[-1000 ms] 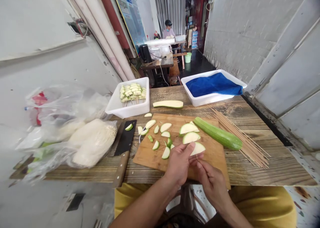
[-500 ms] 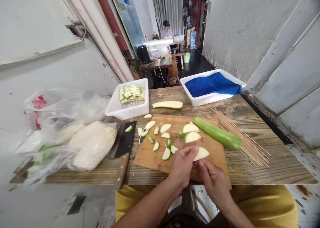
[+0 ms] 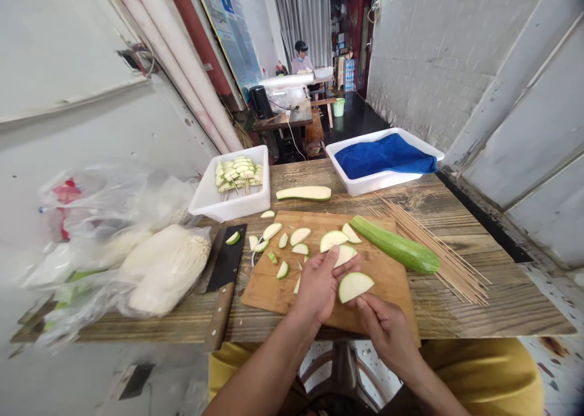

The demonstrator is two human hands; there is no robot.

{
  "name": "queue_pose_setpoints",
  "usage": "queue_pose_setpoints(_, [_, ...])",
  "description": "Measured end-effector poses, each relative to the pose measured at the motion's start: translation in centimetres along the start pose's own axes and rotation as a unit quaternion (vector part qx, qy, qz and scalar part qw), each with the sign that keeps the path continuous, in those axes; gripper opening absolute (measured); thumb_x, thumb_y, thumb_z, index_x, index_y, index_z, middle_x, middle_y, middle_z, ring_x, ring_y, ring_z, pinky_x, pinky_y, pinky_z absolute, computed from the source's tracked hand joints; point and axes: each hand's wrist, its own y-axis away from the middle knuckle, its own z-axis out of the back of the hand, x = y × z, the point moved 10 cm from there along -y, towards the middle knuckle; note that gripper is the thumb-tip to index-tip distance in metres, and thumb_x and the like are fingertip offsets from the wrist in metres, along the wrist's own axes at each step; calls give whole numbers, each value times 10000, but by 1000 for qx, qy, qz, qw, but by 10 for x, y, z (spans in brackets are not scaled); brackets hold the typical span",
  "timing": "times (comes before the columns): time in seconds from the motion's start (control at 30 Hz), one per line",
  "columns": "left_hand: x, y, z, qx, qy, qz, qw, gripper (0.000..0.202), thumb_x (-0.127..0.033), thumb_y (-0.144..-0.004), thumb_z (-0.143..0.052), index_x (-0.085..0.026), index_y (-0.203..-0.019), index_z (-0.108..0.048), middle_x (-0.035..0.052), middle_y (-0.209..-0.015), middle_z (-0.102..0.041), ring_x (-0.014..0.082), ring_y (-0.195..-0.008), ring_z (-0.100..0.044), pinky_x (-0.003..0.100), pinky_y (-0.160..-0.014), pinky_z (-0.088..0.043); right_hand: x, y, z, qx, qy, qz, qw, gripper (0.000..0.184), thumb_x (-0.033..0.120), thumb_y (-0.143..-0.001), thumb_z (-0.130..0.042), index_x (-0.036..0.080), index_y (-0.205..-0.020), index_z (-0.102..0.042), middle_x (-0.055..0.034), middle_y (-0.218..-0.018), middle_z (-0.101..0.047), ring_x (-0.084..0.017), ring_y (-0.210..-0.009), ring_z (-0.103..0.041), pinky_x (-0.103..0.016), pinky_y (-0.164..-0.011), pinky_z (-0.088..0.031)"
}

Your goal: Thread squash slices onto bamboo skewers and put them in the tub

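Observation:
My left hand point(image 3: 319, 285) is closed at the thumb and fingers on a half-moon zucchini slice point(image 3: 345, 255) over the cutting board point(image 3: 387, 303). Below and to the right, my right hand point(image 3: 387, 328) pinches the lower edge of another zucchini slice point(image 3: 356, 287); whether a skewer runs through it I cannot make out. Two more slices lie just beyond my left fingers, one of them a half-moon point(image 3: 333, 241). Several smaller cut pieces are scattered over the board's left half. A whole green zucchini point(image 3: 396, 244) rests across the board's right edge.
Bamboo skewers point(image 3: 442, 252) lie loose at right. A cleaver point(image 3: 227, 270) sits left of the board, beside bagged food point(image 3: 164, 270). Behind are a halved zucchini point(image 3: 303, 193), a white tub point(image 3: 228, 208) of skewered slices and a tub with blue cloth point(image 3: 387, 154). A person point(image 3: 301, 60) sits far back.
My left hand has left the slice in my right hand and moved up and left onto another slice on the board. The right-hand slice has shifted slightly left.

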Motion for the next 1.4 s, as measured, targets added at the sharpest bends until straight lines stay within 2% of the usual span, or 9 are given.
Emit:
queue_pose_setpoints(0.17, [-1, 0, -5, 12, 2, 6, 1000, 204, -257, -679, -672, -84, -774, -619, 73, -791, -668, 221, -793, -652, 317, -714, -517, -9, 1, 0, 3, -28, -24, 999, 270, 298, -889, -392, 137, -790, -584, 56, -506, -355, -99, -442, -359, -202, -445, -298])
queue_pose_setpoints(0.4, [12, 3, -9, 36, -79, 48, 995, 305, -338, -661, -663, -68, -797, -626, 119, -714, -676, 185, -569, -624, 218, -406, -431, -12, -2, 0, 10, -85, -56, 995, 286, 336, -890, -389, 135, -771, -555, 80, -496, -279, -78, -423, -269, -194, -408, -232])
queue_pose_setpoints(0.6, [-13, -4, -4, 19, -59, -32, 998, 308, -386, -740, -589, -120, -893, -609, 97, -886, -666, 186, -800, -630, 262, -634, -504, -12, -2, -1, 13, -82, -48, 995, 278, 324, -893, -387, 141, -783, -565, 79, -493, -279, -79, -419, -276, -190, -403, -235])
queue_pose_setpoints(0.73, [-27, -15, 5, 5, -36, -43, 998, 227, -321, -731, -609, -127, -849, -602, 84, -858, -660, 218, -869, -630, 339, -738, -507, -1, -3, -3, 24, -23, 2, 999, 279, 285, -890, -392, 149, -754, -595, 52, -521, -343, -91, -448, -339, -191, -431, -284])
queue_pose_setpoints(0.97, [-26, -15, -1, 36, -58, -30, 997, 154, -287, -759, -558, -152, -802, -619, 86, -893, -669, 225, -863, -631, 351, -708, -518, -1, -2, -1, 32, -31, -4, 999, 276, 279, -891, -395, 151, -755, -599, 55, -510, -354, -85, -442, -334, -184, -422, -288])
queue_pose_setpoints(1.13, [-16, -8, -13, 50, -86, -10, 995, 177, -295, -777, -540, -161, -852, -629, 69, -860, -681, 216, -878, -622, 332, -763, -507, -8, -2, -4, 33, -73, -37, 996, 285, 329, -893, -390, 156, -754, -570, 69, -505, -299, -82, -435, -291, -194, -419, -245])
queue_pose_setpoints(1.23, [-16, -6, -16, 55, -83, -24, 995, 260, -346, -787, -530, -184, -975, -608, 68, -948, -668, 218, -939, -602, 344, -814, -490, -11, -2, -4, 30, -102, -50, 993, 292, 359, -889, -396, 158, -755, -560, 75, -504, -280, -80, -431, -273, -196, -414, -230])
queue_pose_setpoints(1.33, [-36, -7, 4, 20, -119, -80, 990, 380, -429, -802, -483, -206, -1101, -552, 80, -1069, -628, 210, -1010, -573, 356, -858, -466, -17, -2, 0, 7, -130, -70, 989, 299, 388, -876, -417, 152, -759, -559, 80, -487, -285, -76, -423, -279, -194, -410, -229])
queue_pose_setpoints(1.4, [-77, -1, 31, -57, -194, -196, 960, 391, -382, -782, -530, -231, -1142, -524, 62, -1159, -585, 187, -1057, -547, 338, -903, -435, -26, 1, 5, -30, -167, -100, 980, 299, 410, -866, -437, 150, -778, -556, 85, -470, -296, -71, -409, -281, -187, -394, -226])
